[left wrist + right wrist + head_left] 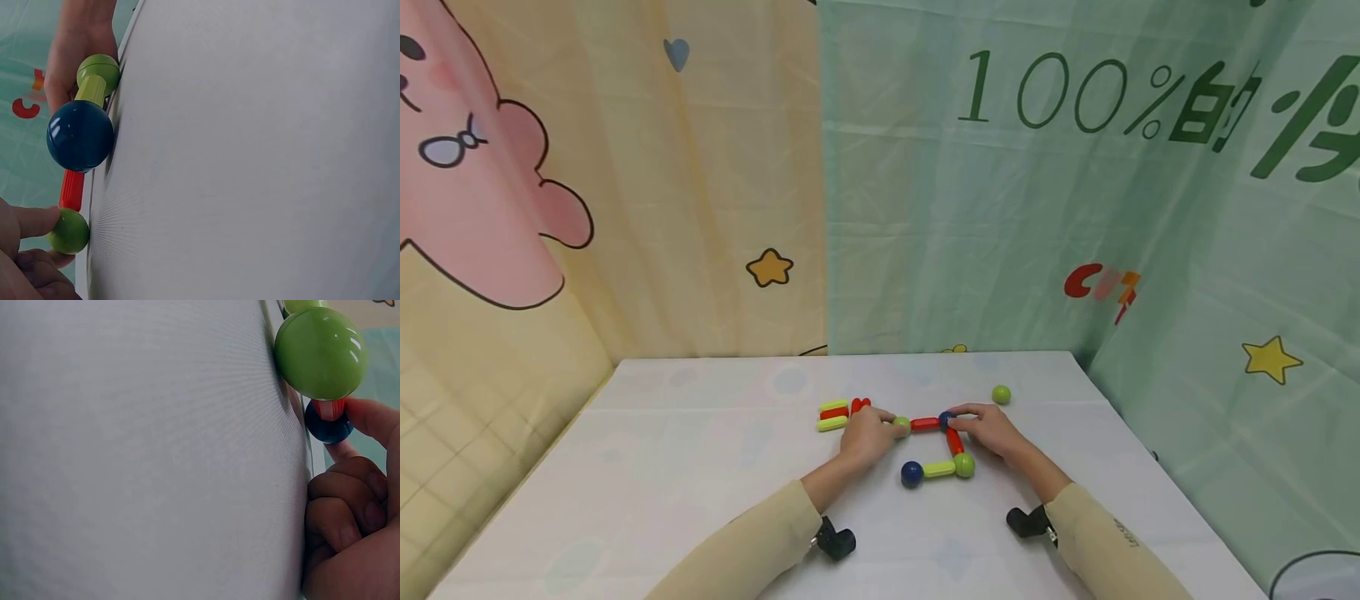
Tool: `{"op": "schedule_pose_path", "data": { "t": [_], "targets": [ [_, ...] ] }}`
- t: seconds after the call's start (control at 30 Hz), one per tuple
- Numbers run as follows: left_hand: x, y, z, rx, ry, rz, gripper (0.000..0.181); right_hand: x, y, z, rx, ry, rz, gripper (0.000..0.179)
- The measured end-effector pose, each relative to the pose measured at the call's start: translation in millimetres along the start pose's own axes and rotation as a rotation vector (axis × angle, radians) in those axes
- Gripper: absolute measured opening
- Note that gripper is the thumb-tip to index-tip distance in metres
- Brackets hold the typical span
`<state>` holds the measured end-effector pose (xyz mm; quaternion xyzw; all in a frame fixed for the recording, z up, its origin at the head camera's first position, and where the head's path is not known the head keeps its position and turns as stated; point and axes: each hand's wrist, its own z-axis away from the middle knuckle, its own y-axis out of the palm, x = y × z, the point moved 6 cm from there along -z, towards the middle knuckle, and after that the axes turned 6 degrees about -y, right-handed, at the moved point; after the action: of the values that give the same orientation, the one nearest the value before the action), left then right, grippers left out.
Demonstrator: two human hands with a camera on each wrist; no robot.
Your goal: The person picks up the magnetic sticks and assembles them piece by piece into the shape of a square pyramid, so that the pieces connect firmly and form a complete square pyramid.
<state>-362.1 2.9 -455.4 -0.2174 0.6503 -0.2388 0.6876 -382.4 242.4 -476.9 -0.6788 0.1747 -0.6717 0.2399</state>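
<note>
A chain of toy building balls and rods lies on the white table. My left hand pinches a green ball at one end between thumb and finger. From that ball a red rod leads to a blue ball, which my right hand pinches, its other fingers curled in. A second red rod runs nearer to another green ball. A yellow-green rod joins that to a blue ball at the near end.
Beyond my right hand sits a loose green ball. Loose yellow-green and red rods lie together left of my left hand, with more red rods beside them. Printed curtains hang behind the white table.
</note>
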Motion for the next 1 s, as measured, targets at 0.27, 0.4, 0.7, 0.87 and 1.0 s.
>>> {"op": "schedule_pose_path", "data": {
  "t": [0.27, 0.4, 0.7, 0.87, 1.0],
  "targets": [
    [-0.3, 3.4, -3.4, -0.003, 0.003, 0.007, 0.031, 0, -1, 0.3, -0.009, -0.018, -0.002, 0.036],
    [1.1, 3.8, -3.0, -0.008, 0.0, 0.013, 0.036, 0, 0, 0.4, -0.009, -0.025, -0.028, 0.033],
    [7.0, -13.4, -0.5, -0.142, -0.007, 0.029, 0.038, 1, 1, 0.0, -0.014, -0.02, -0.009, 0.034],
    [12.1, -24.6, -0.7, -0.223, -0.043, 0.011, 0.04, 0, 1, 0.6, -0.016, -0.015, -0.005, 0.034],
    [17.1, -27.2, -2.9, -0.233, -0.087, -0.001, 0.046, -1, 2, 0.6, -0.016, -0.011, -0.004, 0.033]
  ]
}}
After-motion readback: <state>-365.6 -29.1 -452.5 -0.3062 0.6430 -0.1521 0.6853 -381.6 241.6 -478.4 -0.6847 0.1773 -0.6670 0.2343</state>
